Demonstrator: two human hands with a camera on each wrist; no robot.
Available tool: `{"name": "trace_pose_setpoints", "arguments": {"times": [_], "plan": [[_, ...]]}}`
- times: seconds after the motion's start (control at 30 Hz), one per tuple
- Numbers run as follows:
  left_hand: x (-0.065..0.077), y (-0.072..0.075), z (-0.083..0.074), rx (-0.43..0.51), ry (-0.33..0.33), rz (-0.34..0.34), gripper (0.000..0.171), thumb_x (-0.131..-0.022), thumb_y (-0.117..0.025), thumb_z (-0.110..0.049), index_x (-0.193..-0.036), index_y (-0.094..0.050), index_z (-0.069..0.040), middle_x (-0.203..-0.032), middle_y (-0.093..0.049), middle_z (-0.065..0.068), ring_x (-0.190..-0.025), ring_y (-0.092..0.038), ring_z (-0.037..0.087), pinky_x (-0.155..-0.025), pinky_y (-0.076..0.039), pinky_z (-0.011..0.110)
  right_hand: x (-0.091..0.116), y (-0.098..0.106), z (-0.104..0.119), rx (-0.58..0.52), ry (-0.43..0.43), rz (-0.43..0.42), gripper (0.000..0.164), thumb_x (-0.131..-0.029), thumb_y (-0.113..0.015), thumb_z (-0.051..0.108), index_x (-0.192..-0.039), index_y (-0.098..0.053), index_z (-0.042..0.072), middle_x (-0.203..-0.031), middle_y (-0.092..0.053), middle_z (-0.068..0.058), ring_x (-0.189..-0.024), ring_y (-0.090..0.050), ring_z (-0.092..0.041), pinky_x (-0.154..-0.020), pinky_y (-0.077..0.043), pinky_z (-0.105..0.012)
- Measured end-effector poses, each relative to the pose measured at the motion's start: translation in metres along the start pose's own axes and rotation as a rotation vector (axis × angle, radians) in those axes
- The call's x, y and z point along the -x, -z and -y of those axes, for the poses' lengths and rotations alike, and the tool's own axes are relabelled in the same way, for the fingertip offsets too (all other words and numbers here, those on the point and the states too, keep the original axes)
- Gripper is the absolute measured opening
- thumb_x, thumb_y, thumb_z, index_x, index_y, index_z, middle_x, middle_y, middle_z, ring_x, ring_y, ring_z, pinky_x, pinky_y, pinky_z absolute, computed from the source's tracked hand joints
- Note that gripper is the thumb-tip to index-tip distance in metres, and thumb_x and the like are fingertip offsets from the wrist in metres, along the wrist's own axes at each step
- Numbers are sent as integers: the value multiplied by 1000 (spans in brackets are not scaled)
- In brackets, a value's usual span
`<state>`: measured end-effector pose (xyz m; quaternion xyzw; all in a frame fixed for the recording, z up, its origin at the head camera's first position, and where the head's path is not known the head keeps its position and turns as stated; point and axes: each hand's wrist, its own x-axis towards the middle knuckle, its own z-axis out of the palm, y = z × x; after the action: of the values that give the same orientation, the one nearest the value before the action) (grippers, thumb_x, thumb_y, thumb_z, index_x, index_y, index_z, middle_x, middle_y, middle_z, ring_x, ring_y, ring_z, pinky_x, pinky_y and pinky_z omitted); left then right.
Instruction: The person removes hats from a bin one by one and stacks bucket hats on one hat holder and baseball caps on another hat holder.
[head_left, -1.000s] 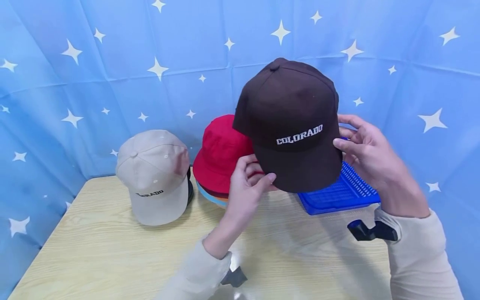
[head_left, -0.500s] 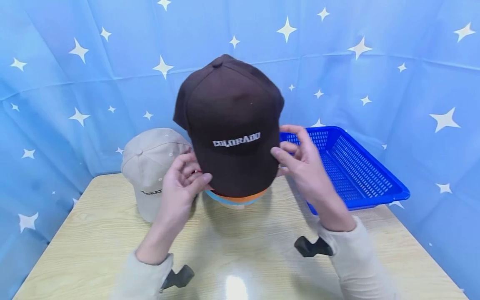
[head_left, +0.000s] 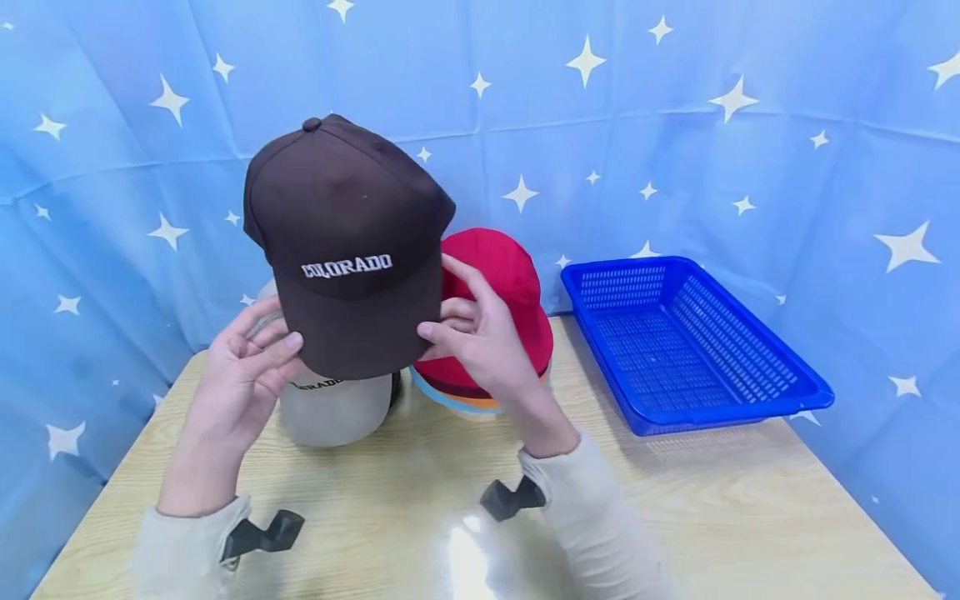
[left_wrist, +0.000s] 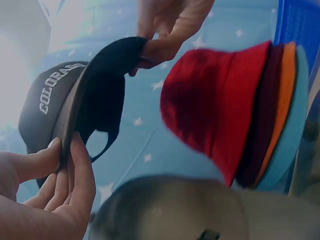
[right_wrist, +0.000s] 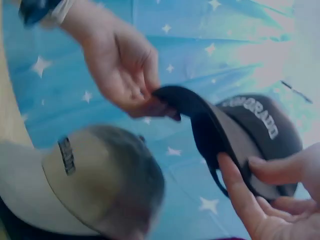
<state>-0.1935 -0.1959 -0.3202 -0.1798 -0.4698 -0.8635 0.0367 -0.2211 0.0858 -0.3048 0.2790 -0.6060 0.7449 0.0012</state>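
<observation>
A dark brown baseball cap (head_left: 345, 208) with white COLORADO lettering is held up in the air between both hands. My left hand (head_left: 243, 362) pinches one side of its brim, thumb on top and fingers beneath. At the brim's other side my right hand (head_left: 480, 333) pinches it the same way. Under and behind the cap, a beige cap (head_left: 333, 412) with dark lettering sits on the table, partly covered. In the left wrist view the brown cap hangs apart from the beige cap (left_wrist: 170, 210), and its hollow inside and back strap show.
A stack of bucket hats, red (head_left: 517, 283) on top with maroon, orange and light blue rims below, stands mid-table. To its right lies a blue perforated plastic basket (head_left: 652, 350). A blue star-patterned curtain (head_left: 480, 50) hangs behind the wooden table (head_left: 712, 517).
Both hands have carried the brown cap leftward, from near the blue basket, past the red bucket hat, to above the beige cap. The basket and bucket hats are uncovered more now.
</observation>
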Motion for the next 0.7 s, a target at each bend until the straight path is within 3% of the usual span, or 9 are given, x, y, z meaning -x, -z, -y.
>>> {"name": "trace_pose_setpoints", "arguments": {"times": [0.27, 0.47, 0.57, 0.7], "plan": [[-7, 35, -17, 196, 65, 8, 42, -102, -40, 16, -137, -56, -1, -117, -74, 16, -97, -76, 25, -83, -64, 35, -20, -36, -19, -150, 7, -75, 69, -95, -68, -5, -154, -42, 20, -95, -70, -6, -78, -73, -14, -81, -65, -37], [-12, 51, -16, 299, 109, -49, 39, -102, -41, 15, -135, -57, 1, -119, -72, 18, -102, -76, 29, -89, -63, 37, -33, -49, -38, -262, -28, -114, 64, -95, -66, -8, -152, -45, 13, -89, -69, 0, -77, -71, -11, -79, -66, -34], [-12, 56, -14, 326, 138, -84, 36, -102, -42, 15, -132, -56, 1, -117, -70, 17, -101, -75, 29, -90, -63, 37, -37, -49, -47, -263, -66, -127, 50, -95, -66, -8, -141, -53, 4, -83, -64, 0, -74, -69, -11, -79, -66, -34], [-14, 61, -11, 365, 190, -82, 32, -103, -40, 13, -129, -57, 4, -119, -67, 16, -102, -74, 28, -92, -62, 36, -39, -49, -58, -261, -110, -131, 23, -96, -66, -5, -119, -61, -3, -85, -59, -3, -73, -68, -13, -81, -65, -34]]}}
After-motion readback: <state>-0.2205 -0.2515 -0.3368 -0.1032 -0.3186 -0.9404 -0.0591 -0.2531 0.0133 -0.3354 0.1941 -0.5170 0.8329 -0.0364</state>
